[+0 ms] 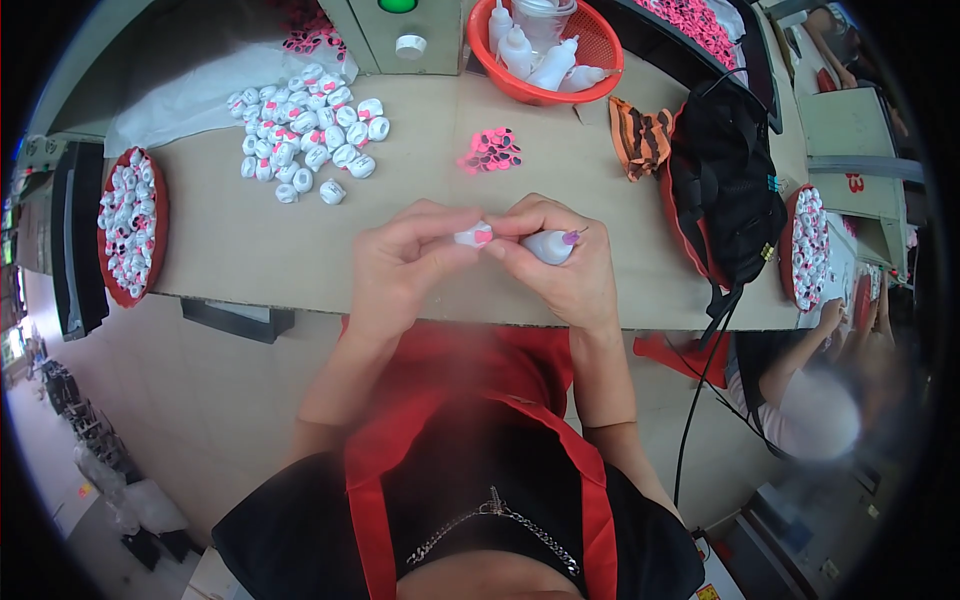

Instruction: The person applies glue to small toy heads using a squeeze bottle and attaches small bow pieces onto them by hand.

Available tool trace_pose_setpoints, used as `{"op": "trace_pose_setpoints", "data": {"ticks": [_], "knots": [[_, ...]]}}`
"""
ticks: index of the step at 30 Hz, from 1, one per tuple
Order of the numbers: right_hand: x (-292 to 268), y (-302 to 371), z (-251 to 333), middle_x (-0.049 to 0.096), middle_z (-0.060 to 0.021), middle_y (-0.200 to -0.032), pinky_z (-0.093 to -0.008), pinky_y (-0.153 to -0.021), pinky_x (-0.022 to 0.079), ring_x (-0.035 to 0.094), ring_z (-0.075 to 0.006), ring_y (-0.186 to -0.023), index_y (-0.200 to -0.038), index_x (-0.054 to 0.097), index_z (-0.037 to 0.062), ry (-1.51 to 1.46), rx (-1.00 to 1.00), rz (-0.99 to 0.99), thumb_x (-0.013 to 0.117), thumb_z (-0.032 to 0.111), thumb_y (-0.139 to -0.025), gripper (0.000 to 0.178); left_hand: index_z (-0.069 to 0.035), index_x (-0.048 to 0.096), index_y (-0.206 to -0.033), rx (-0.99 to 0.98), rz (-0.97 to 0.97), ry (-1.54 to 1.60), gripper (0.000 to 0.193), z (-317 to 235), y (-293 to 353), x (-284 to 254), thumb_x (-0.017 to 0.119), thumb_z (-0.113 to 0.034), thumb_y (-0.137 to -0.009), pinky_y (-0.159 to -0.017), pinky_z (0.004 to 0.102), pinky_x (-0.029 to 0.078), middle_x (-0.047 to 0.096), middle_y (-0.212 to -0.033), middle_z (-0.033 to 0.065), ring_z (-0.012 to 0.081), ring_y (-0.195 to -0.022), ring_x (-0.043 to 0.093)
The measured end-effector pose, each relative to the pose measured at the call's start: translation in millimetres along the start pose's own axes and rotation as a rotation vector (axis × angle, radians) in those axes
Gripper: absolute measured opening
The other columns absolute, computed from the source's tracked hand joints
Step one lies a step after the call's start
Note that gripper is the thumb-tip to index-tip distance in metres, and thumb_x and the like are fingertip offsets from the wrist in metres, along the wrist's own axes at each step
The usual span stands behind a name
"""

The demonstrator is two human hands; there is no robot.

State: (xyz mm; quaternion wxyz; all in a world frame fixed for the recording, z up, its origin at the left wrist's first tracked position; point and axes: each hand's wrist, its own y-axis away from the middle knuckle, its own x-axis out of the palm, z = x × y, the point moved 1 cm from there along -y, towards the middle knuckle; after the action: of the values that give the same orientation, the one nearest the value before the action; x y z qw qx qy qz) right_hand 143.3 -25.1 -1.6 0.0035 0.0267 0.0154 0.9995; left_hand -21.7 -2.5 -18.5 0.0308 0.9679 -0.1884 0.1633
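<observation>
Above the near edge of the table, my left hand [398, 262] pinches a small white rounded piece [465, 238] between thumb and fingertips. A pink patch [483, 234] shows on its right side, where the fingertips of my right hand [590, 275] meet it. That right hand is also closed round a white squeeze bottle [546, 247] with a purple tip that points right. Beyond my hands lies a small group of flat pink and black pieces [492, 150]. A pile of similar white pieces [300, 125], many with pink patches, spreads to the left.
An orange-red basket [545, 97] of squeeze bottles stands at the back. On the right are a striped orange cloth [640, 135] and a black bag [725, 190] with cables. Red trays [160, 225] of white pieces sit at both sides. Another person [815, 400] works at far right.
</observation>
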Motion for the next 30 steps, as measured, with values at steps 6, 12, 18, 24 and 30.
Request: {"op": "trace_pose_setpoints", "data": {"ticks": [6,12,18,24,30], "knots": [[4.6,3.7,3.6,0.060,-0.0051,-0.076,-0.0224,-0.059,0.046,0.057,-0.0108,-0.065,-0.083,0.063,-0.0016,0.019,-0.216,-0.069,0.070,-0.007,-0.066,0.020,0.005,0.054,-0.109,-0.209,-0.056,0.239,0.032,2.4,-1.8,1.8,0.060,0.006,-0.077,-0.071,0.0248,0.049,0.061,-0.089,0.0117,0.0166,-0.083,0.061],[-1.6,6.5,-11.3,0.060,-0.0160,-0.089,-0.0274,-0.063,0.051,0.061,-0.0186,-0.076,-0.085,0.060,-0.0025,-0.012,-0.328,0.064,0.071,-0.005,-0.068,0.020,0.006,0.049,-0.110,-0.114,0.015,0.145,0.035,-6.6,9.7,8.3,0.059,0.009,-0.076,-0.070,0.0254,0.050,0.063,-0.086,0.0117,0.0149,-0.080,0.062],[3.3,7.4,-13.1,0.060,-0.0164,-0.088,-0.0270,-0.060,0.051,0.061,-0.0193,-0.072,-0.080,0.058,-0.0024,-0.332,-0.137,0.027,0.070,-0.001,-0.071,0.015,0.005,0.054,-0.105,0.058,0.029,-0.104,0.028,-4.6,13.8,8.5,0.060,0.007,-0.077,-0.070,0.0266,0.052,0.063,-0.086,0.0122,0.0170,-0.080,0.063],[13.8,-0.3,-13.9,0.060,-0.0117,-0.089,-0.0257,-0.068,0.050,0.059,-0.0163,-0.078,-0.085,0.061,-0.0022,-0.376,0.015,0.113,0.065,-0.005,-0.073,0.013,0.006,0.058,-0.095,0.043,-0.049,-0.009,0.017,-14.0,12.3,6.9,0.059,0.007,-0.078,-0.072,0.0265,0.052,0.063,-0.089,0.0134,0.0177,-0.081,0.064],[27.6,4.3,-28.2,0.060,-0.0161,-0.090,-0.0274,-0.065,0.049,0.058,-0.0159,-0.073,-0.081,0.056,-0.0011,-0.378,-0.024,-0.004,0.062,-0.005,-0.075,0.009,0.004,0.059,-0.095,-0.046,-0.043,0.111,0.017,-11.6,20.3,-8.0,0.060,0.003,-0.079,-0.068,0.0236,0.051,0.064,-0.083,0.0094,0.0123,-0.077,0.062]]}}
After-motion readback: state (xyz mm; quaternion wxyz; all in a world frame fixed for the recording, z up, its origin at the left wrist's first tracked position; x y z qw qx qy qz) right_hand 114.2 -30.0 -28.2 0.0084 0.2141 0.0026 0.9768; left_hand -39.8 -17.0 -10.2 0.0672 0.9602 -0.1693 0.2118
